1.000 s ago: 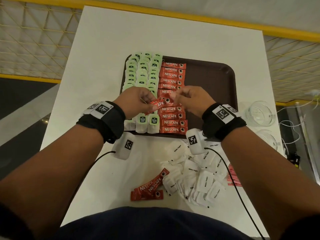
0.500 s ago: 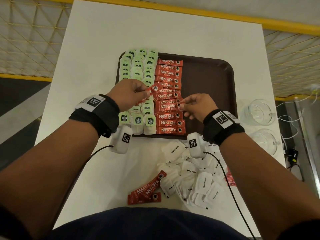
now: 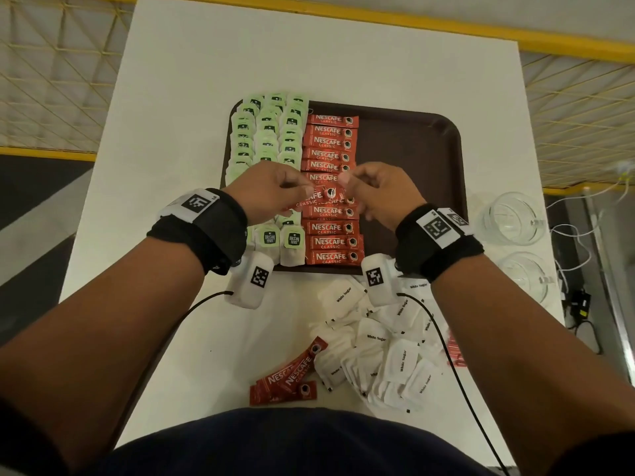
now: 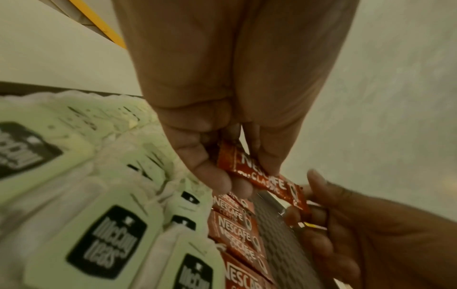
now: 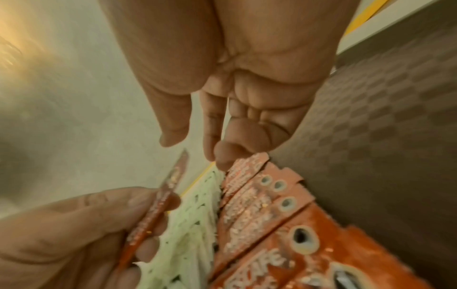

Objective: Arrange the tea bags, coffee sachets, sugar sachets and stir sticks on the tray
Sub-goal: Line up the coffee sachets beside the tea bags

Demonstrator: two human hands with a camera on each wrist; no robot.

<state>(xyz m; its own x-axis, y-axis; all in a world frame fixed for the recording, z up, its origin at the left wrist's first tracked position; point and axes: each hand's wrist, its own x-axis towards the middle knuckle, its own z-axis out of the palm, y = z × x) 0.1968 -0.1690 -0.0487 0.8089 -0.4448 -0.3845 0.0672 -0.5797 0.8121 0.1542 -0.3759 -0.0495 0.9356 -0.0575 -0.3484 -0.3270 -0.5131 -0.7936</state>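
Holding a coffee sachet (image 3: 318, 196) above the tray's (image 3: 422, 159) red column.
Left hand (image 3: 271, 194) grip pinches the sachet; right hand (image 3: 376, 194) grip, fingers curled, reaches its free end, contact unclear. Sugar sachets (image 3: 385, 345) lie on the worktop (image 3: 213, 63).

- A white table (image 3: 192, 97) spreads under and beyond both hands.
- Two clear glass cups (image 3: 512, 218) stand on it, well to the right of the right hand.
- White cables (image 3: 580, 235) trail just past the cups.
- Yellow mesh railing (image 3: 51, 80) runs far left of the left hand.
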